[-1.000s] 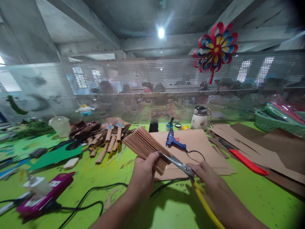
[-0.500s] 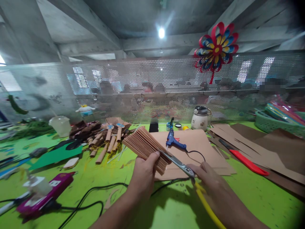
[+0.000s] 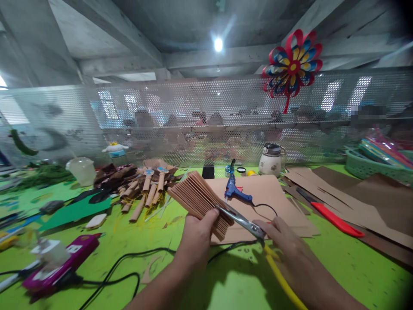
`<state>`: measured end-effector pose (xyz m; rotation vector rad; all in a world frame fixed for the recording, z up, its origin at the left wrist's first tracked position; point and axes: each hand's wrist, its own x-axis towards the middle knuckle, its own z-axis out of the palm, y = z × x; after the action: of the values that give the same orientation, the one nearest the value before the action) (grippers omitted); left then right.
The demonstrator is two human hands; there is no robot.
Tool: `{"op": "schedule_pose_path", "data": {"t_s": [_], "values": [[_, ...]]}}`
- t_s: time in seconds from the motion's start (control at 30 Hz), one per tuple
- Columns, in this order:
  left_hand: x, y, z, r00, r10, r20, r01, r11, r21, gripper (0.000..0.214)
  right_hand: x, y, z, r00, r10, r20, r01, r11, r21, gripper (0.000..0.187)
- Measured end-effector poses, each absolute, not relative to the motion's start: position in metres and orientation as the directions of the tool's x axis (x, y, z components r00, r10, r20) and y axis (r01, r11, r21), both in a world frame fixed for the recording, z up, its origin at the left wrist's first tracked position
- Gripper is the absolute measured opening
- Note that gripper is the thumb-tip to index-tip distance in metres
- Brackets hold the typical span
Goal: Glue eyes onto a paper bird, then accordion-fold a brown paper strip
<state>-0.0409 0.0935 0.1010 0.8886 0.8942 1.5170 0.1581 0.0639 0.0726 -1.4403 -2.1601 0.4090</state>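
Note:
My left hand (image 3: 199,234) is closed round a stack of pleated brown paper (image 3: 195,193), thumb on top, the folds fanned a little toward the upper left. My right hand (image 3: 282,241) grips scissors (image 3: 245,224) with metal blades and yellow handles. The blades lie against the pleated paper beside my left thumb; whether they are biting into it I cannot tell. Behind the scissors, a blue glue gun (image 3: 237,191) rests on flat sheets of brown paper (image 3: 267,189).
A red-handled knife (image 3: 337,219) lies at the right by cut brown sheets (image 3: 342,198). Rolled paper pieces (image 3: 151,193) are heaped at the back left. A purple power strip (image 3: 64,262) trails black cable over the green table. A jug (image 3: 271,160) stands near the perforated screen (image 3: 180,103).
The pleated paper and my left hand have shifted slightly right and down. The scissors stay against the paper. Something yellow has come into view at the left edge.

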Motion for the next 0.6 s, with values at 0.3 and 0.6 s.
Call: {"op": "schedule_pose_path", "data": {"t_s": [0.3, 0.6], "values": [[-0.032, 0.086, 0.088, -0.044, 0.996, 0.075, -0.399, -0.086, 0.913, 0.020, 0.156, 0.061, 0.074, -0.287, 0.919, 0.269, 0.758, 0.390, -0.523, 0.074], [-0.033, 0.089, 0.084, -0.031, 0.995, 0.096, -0.361, -0.101, 0.927, 0.021, 0.157, 0.062, 0.072, -0.302, 0.914, 0.270, 0.770, 0.401, -0.497, 0.076]]}}
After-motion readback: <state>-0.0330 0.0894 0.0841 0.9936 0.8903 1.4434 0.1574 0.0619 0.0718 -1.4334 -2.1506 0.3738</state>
